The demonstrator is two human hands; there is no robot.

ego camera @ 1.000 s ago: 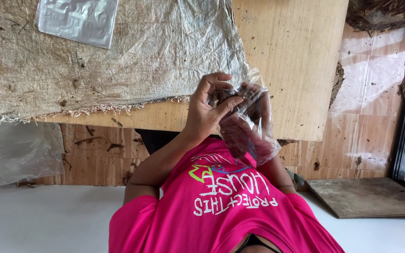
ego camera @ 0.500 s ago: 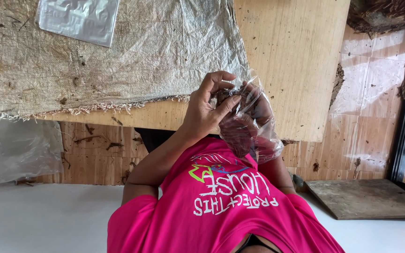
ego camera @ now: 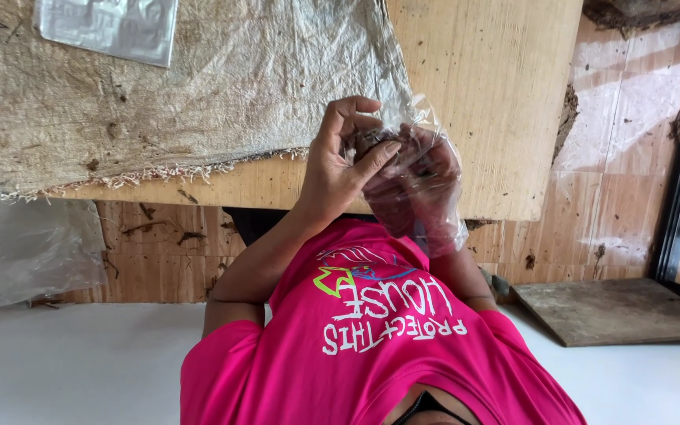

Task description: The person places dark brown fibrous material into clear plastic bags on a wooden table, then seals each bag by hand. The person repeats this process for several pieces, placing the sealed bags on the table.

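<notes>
Both my hands are up in front of my chest, right of the middle of the frame, closed round one clear plastic bag (ego camera: 434, 212). My left hand (ego camera: 336, 169) is bare and outside the bag. Its fingers curl over the top and the thumb presses in from the side, so it pinches a dark, crumbly lump (ego camera: 371, 142) at the bag's upper end. My right hand (ego camera: 423, 181) shows only through the plastic. It seems wrapped round the bag's filled part from the right, though I cannot tell exactly how its fingers lie.

The bag runs from the lump at the top down and to the right, towards my pink shirt (ego camera: 371, 346), and its loose end hangs below my right hand. So its long axis is roughly upright in the frame, tilted a little right. The lump lies between the two hands, and the left hand is the one on it.

Behind the hands is the wooden worktop (ego camera: 482, 94), with a rough woven sack (ego camera: 222, 94) spread over its left part. A flat empty plastic bag (ego camera: 108, 27) lies on the sack in the upper left, well apart from my hands. Crumpled plastic sheet (ego camera: 17, 252) sits at the left edge below the worktop, and a grey board (ego camera: 615, 311) lies at the lower right.
</notes>
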